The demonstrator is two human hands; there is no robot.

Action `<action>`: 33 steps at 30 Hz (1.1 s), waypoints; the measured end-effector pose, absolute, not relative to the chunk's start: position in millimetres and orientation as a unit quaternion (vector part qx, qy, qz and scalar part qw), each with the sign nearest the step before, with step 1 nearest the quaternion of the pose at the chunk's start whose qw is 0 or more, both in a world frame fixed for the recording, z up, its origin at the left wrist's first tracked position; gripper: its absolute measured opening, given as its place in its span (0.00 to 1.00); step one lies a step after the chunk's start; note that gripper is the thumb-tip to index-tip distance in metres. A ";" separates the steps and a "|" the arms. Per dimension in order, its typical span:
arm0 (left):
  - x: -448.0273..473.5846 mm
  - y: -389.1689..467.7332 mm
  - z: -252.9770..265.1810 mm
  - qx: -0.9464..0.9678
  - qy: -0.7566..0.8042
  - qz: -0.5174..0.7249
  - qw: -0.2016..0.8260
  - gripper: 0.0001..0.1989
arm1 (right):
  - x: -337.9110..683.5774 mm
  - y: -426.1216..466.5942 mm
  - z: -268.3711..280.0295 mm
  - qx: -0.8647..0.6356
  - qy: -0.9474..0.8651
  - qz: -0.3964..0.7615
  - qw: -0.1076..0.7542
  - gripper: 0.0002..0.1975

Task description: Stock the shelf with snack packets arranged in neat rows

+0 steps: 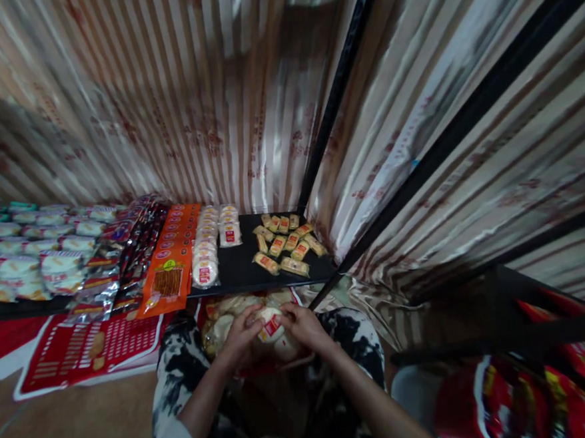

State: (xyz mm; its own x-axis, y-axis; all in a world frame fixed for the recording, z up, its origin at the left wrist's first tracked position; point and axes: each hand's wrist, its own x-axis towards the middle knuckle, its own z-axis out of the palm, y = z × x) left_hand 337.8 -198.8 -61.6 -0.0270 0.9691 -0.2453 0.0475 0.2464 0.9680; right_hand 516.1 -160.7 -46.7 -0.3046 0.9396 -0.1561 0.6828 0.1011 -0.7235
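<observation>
Just below the front edge of the flat black shelf, a round white clear-wrapped pack, red label upward, sits between the hands, above a red plastic container of wrapped goods. Left hand: fingers clamped on its left edge. Right hand: fingers on its right. Outline round, no clear long axis; neither hand nearer. Shelf lies directly ahead.

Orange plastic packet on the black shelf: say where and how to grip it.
Probably best pinched by the near end of the orange packet, from the front: it juts past the black shelf, while dark shiny packets crowd its left and round white packs its right.
</observation>
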 end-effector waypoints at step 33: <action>294.1 -96.6 -6.3 0.557 0.713 0.396 0.159 0.25 | 407.2 -21.3 -13.2 -0.628 -0.689 0.289 0.220 0.09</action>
State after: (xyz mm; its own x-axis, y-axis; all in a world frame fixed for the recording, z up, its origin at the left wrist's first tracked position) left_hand 294.1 -96.6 -6.3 -0.3299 0.9192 0.2149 0.6677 0.0663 0.7414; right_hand 407.2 -21.3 -13.2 -0.1156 0.9915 -0.0605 0.7376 0.0449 -0.6738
